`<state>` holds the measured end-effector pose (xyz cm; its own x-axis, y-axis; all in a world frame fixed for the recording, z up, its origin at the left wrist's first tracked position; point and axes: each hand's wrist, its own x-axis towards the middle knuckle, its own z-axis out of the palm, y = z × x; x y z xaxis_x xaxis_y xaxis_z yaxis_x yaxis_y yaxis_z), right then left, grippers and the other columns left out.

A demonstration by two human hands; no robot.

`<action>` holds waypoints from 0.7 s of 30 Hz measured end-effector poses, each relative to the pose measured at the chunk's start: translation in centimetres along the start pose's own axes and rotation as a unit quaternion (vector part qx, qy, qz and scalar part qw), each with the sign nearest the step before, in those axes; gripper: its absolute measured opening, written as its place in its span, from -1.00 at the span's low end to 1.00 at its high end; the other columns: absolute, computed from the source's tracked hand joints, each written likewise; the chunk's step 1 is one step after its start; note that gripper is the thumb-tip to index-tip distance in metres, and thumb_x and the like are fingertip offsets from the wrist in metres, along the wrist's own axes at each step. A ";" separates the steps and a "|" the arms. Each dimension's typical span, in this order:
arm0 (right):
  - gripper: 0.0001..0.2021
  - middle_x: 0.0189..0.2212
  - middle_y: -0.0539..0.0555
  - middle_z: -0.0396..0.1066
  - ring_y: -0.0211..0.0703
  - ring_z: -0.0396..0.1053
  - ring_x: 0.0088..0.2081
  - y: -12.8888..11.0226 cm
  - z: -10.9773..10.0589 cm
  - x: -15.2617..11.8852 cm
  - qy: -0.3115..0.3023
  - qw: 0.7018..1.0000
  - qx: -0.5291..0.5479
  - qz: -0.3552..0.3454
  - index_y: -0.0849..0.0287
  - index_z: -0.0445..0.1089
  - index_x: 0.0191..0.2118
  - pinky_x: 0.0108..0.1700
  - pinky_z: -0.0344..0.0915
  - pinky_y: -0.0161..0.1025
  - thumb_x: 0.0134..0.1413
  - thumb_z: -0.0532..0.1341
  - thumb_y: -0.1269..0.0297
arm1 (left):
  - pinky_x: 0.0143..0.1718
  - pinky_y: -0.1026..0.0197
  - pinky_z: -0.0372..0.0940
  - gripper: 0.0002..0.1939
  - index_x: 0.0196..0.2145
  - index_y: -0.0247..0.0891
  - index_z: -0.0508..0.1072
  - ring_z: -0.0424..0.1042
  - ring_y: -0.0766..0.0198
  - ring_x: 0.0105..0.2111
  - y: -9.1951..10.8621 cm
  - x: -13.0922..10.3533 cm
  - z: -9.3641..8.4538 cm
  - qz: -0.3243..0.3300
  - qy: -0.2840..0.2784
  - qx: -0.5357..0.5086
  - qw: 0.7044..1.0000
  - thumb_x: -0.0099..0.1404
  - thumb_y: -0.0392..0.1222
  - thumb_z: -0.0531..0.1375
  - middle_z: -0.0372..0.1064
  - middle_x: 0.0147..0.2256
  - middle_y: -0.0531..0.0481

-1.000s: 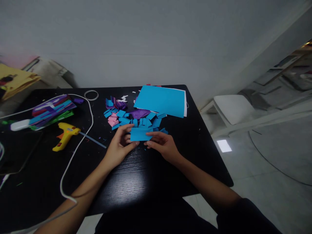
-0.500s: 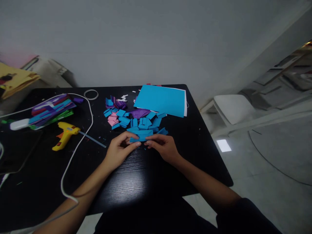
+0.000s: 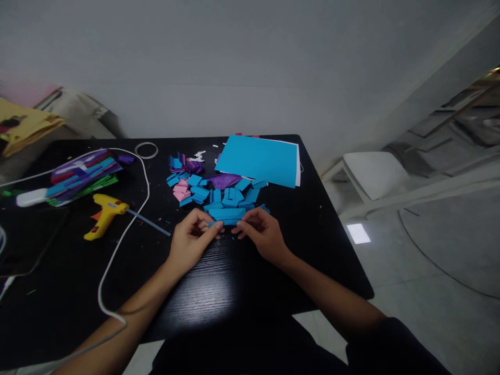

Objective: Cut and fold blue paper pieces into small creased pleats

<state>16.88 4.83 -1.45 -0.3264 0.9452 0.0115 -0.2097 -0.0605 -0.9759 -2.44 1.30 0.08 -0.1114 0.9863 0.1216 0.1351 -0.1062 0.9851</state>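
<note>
Between my hands is a strip of blue paper (image 3: 227, 214) with a crease along its length. My left hand (image 3: 192, 234) pinches its left end, thumb on the near side and fingers curled behind. At the right end, my right hand (image 3: 262, 232) grips the strip between thumb and forefinger. Just beyond lie several folded blue paper pieces (image 3: 232, 196), and to their left some pink folded paper pieces (image 3: 181, 190). A purple paper piece (image 3: 224, 180) rests behind them.
A blue paper sheet (image 3: 258, 159) lies on white paper at the back of the black table (image 3: 273, 297). On the left are a yellow glue gun (image 3: 104, 216) with a glue stick, a white cable (image 3: 113, 255) and a coloured paper bundle (image 3: 84, 174). A white stool (image 3: 375, 174) stands right.
The blue strip's near edge has been turned up, and both thumbs now press on it. My hands have otherwise stayed in nearly the same place.
</note>
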 end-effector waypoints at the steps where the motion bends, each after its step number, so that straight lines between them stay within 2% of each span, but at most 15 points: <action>1: -0.77 -0.45 -0.04 0.54 -0.14 0.63 -0.36 0.0 0.0 0.0 0.000 1.000 0.001 0.001 0.11 0.35 -0.28 -0.35 0.55 -0.25 0.12 0.40 0.18 | -0.46 0.33 0.37 -0.81 -0.37 -0.22 0.39 0.51 0.33 -0.55 -0.1 0.0 0.1 -0.005 0.003 -0.014 1.000 0.27 -0.21 0.36 0.50 -0.54 0.09; 9: -0.72 -0.46 -0.05 0.53 -0.10 0.63 -0.36 0.2 0.1 -0.1 0.002 1.000 -0.007 0.006 0.09 0.29 -0.25 -0.36 0.55 -0.23 0.14 0.40 0.13 | -0.46 0.31 0.42 -0.62 -0.30 -0.15 0.22 0.54 0.30 -0.56 -0.5 0.2 0.5 -0.027 0.019 -0.112 0.993 0.23 -0.13 0.41 0.41 -0.56 0.20; 18: -0.71 -0.49 -0.06 0.49 -0.14 0.61 -0.39 0.2 0.2 -0.1 0.001 1.000 -0.010 0.006 0.11 0.30 -0.29 -0.39 0.53 -0.26 0.11 0.41 0.13 | -0.49 0.32 0.39 -0.66 -0.28 -0.16 0.21 0.51 0.32 -0.59 -0.4 0.1 0.4 -0.026 -0.001 -0.093 0.995 0.29 -0.15 0.37 0.40 -0.58 0.21; 21: -0.72 -0.49 -0.07 0.47 -0.18 0.58 -0.43 0.2 0.1 0.0 0.009 1.000 -0.015 0.009 0.11 0.31 -0.29 -0.42 0.50 -0.29 0.10 0.40 0.13 | -0.45 0.29 0.39 -0.70 -0.21 -0.15 0.23 0.51 0.31 -0.55 -0.5 0.1 0.2 -0.030 -0.019 -0.078 0.996 0.32 -0.15 0.34 0.42 -0.53 0.18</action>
<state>16.74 4.74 -1.59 -0.3125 0.9499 -0.0094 -0.1760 -0.0677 -0.9821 -2.29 1.49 -0.43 -0.0766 0.9953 0.0596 -0.0267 -0.0618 0.9977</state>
